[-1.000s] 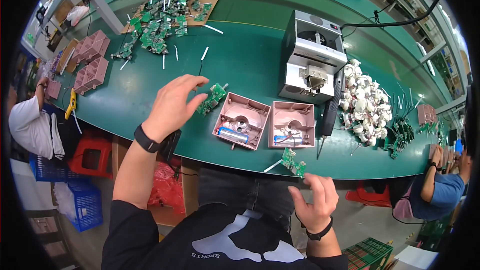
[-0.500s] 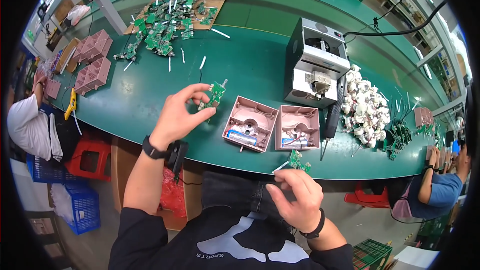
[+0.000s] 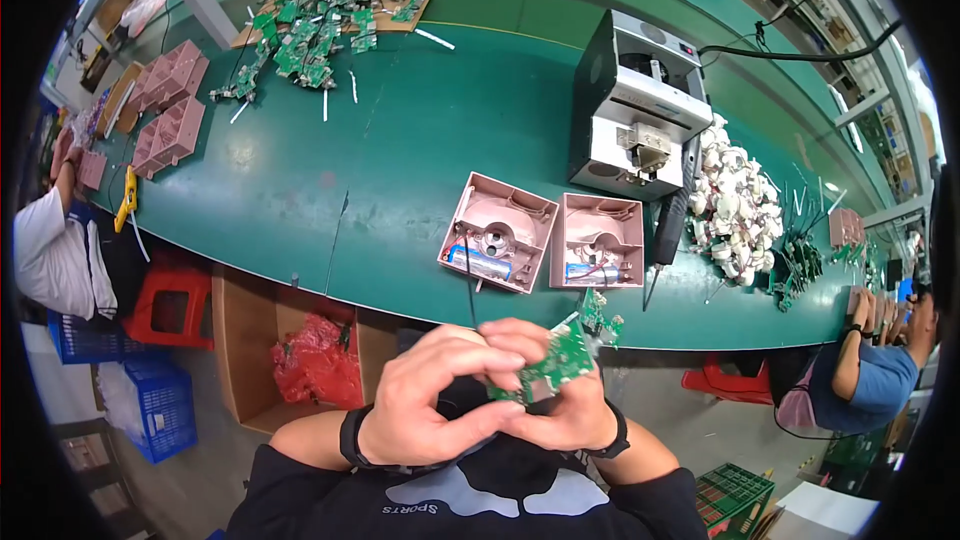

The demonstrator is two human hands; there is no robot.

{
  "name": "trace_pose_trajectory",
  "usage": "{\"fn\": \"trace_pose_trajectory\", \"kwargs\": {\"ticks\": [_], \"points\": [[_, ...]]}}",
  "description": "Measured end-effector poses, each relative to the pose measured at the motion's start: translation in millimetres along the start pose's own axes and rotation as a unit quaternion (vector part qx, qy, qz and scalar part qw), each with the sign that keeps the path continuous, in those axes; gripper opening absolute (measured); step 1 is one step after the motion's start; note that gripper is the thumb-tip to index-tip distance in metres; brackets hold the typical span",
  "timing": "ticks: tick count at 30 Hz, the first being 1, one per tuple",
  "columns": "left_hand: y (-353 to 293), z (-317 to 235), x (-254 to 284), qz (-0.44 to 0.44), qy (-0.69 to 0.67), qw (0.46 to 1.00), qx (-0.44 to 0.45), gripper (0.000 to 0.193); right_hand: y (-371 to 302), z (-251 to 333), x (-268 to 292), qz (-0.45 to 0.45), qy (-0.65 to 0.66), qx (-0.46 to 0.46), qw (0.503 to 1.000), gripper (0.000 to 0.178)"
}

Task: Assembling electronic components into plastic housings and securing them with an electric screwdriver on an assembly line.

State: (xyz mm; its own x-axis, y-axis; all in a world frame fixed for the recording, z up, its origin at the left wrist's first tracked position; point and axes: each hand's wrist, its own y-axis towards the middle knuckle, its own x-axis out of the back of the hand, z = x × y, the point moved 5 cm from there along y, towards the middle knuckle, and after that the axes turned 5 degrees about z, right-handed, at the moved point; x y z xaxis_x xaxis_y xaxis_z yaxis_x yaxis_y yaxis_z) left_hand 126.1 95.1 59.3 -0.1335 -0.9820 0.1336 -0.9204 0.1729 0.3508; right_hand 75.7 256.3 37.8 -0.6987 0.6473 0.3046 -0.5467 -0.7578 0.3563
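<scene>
My left hand [image 3: 435,400] and my right hand [image 3: 575,415] are together in front of my body, just off the table's near edge. Between them is a green circuit board [image 3: 565,360], held by the fingers of both; part of it is covered. A thin dark wire [image 3: 470,290] rises from beside my left fingers, across the left pink housing [image 3: 510,205]. A second pink housing [image 3: 605,210] stands to its right. Each housing is open-topped and has a blue cylindrical battery inside. Another green board [image 3: 600,320] lies at the table edge, just beyond my right hand.
A boxy grey machine [image 3: 640,110] stands behind the housings, with a black-handled tool [image 3: 675,220] beside it. White parts [image 3: 735,205] are heaped to the right. Boards [image 3: 310,30] pile up at the far left, near more pink housings [image 3: 165,140]. Other people sit at both sides.
My left hand has brought the circuit board from above the table back toward my body. My right hand has come inward and now grips it too. The view has shifted slightly.
</scene>
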Motion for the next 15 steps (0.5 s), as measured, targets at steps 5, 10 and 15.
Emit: {"fn": "trace_pose_trajectory", "kwargs": {"ticks": [5,10,15], "points": [[7,4,16,0.056,0.05,0.996,-0.048,0.046,-29,3,10,-0.05,0.119,0.002,0.992,0.07],[63,17,61,0.018,0.311,0.948,-0.059,0.081,-52,23,19,-0.095,0.198,0.012,0.975,0.073],[93,54,58,0.149,0.412,0.897,-0.056,0.097,-66,32,21,-0.109,0.145,0.019,0.983,0.074]]}}
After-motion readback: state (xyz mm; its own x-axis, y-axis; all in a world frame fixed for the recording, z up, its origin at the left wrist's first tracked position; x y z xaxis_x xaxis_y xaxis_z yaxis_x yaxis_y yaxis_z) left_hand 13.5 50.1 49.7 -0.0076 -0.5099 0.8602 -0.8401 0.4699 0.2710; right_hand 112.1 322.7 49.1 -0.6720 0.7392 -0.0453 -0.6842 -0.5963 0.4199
